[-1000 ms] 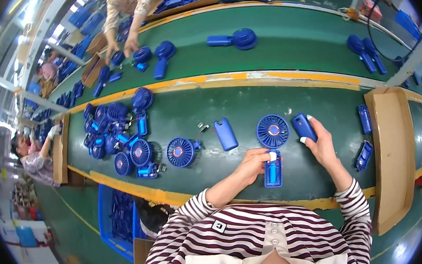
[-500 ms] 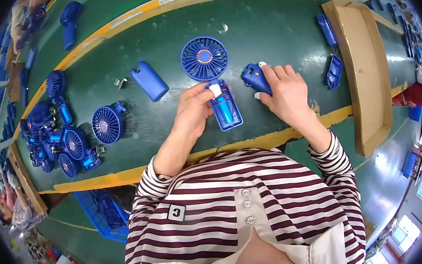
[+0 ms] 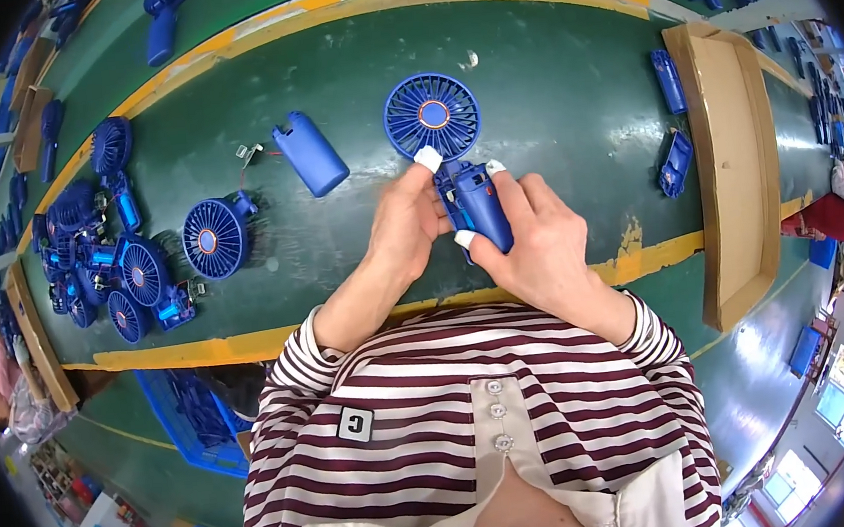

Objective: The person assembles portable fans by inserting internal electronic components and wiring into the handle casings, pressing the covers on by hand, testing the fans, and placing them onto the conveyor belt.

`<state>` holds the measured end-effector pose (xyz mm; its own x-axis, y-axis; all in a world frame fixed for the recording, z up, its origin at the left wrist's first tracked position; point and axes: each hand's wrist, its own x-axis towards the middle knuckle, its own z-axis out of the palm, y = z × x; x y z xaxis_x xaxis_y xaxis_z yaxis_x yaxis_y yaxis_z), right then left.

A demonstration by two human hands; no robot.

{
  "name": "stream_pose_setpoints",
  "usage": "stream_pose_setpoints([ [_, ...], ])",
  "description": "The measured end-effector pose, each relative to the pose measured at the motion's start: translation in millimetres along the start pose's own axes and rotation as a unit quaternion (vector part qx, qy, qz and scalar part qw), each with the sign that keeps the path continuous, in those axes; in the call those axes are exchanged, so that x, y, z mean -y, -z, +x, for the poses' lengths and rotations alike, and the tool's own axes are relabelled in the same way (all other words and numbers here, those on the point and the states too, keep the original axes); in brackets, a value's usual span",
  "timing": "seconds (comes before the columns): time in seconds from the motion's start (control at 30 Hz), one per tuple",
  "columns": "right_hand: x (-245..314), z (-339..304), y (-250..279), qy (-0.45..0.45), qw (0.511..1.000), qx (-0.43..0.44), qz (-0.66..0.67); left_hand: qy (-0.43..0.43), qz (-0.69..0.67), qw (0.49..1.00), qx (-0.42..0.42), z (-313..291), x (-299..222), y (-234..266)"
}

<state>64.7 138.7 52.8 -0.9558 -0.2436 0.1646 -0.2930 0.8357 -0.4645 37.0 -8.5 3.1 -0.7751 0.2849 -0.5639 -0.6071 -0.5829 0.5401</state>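
A blue handheld fan [image 3: 432, 115] lies in front of me, its round grille pointing away and its handle toward my body. My left hand [image 3: 405, 215] grips the handle from the left, the white-covered thumb near the neck. With my right hand [image 3: 540, 238] I hold a blue handle cover [image 3: 483, 203] over the fan's handle, slightly tilted to it. Whether the cover is seated cannot be seen. Left of the fan lie another handle shell [image 3: 312, 155], with a small wired part [image 3: 250, 155] beside it, and a loose fan head [image 3: 214, 238].
Several partly assembled fans [image 3: 110, 256] are heaped at the table's left end. On the right, a long cardboard tray [image 3: 736, 176] stands beside two blue handle parts [image 3: 674, 163]. A blue crate [image 3: 180, 425] is below the yellow front edge [image 3: 199, 349].
My right hand has brought the handle cover leftward onto the fan's handle. My left thumb has moved from inside the handle up to the neck.
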Motion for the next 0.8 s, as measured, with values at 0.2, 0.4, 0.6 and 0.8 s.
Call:
stream_pose_setpoints([
  [0.2,6,8,-11,0.02,0.999,0.006,-0.028,-0.003,-0.009,1.0,0.029,0,-2,-2],
  [0.4,6,10,-15,0.027,0.999,0.008,-0.035,-0.002,0.003,1.0,0.012,2,-1,-4],
  [0.6,6,10,-17,0.01,0.999,0.013,-0.033,0.009,-0.017,1.0,-0.015,3,0,-4],
  [0.8,4,9,-20,0.03,0.998,-0.001,-0.062,-0.005,0.067,0.998,-0.014,4,1,-6],
])
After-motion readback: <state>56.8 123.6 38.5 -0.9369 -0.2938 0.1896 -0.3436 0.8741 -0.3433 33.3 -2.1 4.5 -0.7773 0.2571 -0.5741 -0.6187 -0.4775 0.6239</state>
